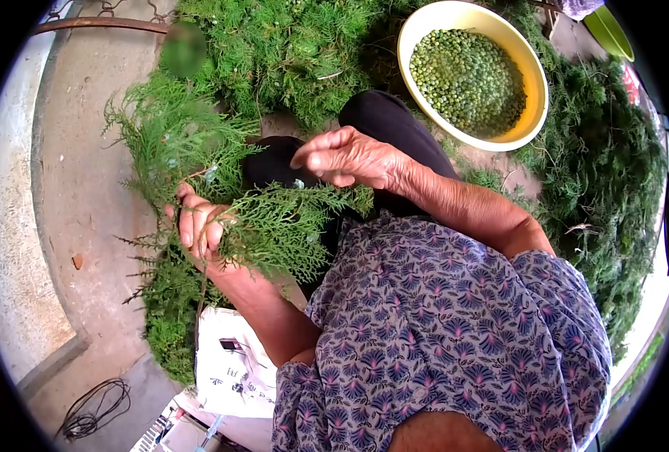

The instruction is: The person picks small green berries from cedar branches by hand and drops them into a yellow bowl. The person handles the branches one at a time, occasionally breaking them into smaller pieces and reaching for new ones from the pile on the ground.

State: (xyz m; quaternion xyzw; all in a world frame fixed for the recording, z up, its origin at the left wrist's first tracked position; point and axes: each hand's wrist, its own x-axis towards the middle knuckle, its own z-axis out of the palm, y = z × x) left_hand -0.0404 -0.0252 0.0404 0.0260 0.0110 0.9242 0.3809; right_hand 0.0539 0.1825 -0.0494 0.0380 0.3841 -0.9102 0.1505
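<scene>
My left hand (202, 230) is closed around the stem of a leafy conifer branch (278, 233), whose green sprays spread to both sides of the fist. A few small pale blue-green cones (211, 174) show among the foliage. Just above the branch, my right hand (353, 160) has its fingers curled in toward the thumb; whether anything sits between them is hidden. One pale cone (298, 183) shows right below its fingertips. A yellow basin (538, 113) holding many small round green cones (466, 83) stands beyond my right forearm.
Cut conifer greenery (281, 53) is heaped in front of my knees, with another long heap (598, 188) on the right. A white sack (232, 377) with a small dark object lies at lower left. Coiled black cable (97, 410) rests on the concrete floor (93, 226).
</scene>
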